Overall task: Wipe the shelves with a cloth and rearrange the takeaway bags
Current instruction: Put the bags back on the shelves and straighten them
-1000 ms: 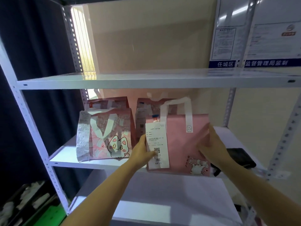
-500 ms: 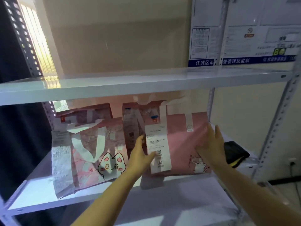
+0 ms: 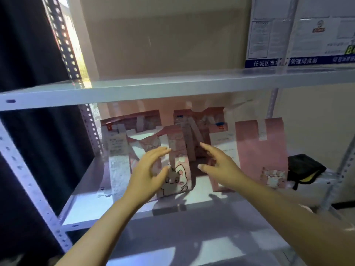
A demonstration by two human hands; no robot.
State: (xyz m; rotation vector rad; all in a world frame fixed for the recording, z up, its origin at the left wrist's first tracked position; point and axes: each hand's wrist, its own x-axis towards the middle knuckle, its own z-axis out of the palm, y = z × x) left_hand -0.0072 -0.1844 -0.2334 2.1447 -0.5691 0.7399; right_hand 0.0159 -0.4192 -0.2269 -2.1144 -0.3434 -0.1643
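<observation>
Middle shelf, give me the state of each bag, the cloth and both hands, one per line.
Left hand: open, fingers spread, at the cat bag.
Right hand: open, holding nothing.
Cat bag: upright, front left.
Plain pink bag: upright, released, receipt attached.
Rear bags: upright behind.
Black cloth: bunched at the right end.

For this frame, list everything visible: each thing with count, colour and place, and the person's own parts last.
shelving unit: one, white metal, fills the view
takeaway bags: at least four, pink, standing on the middle shelf
receipts: several, white, attached to the bags
cloth: one, black with yellow, right end of the middle shelf
notices: white with a blue band, wall at upper right
curtain: dark, left
left hand: open, at the cat-print bag
right hand: open, between the bags
</observation>
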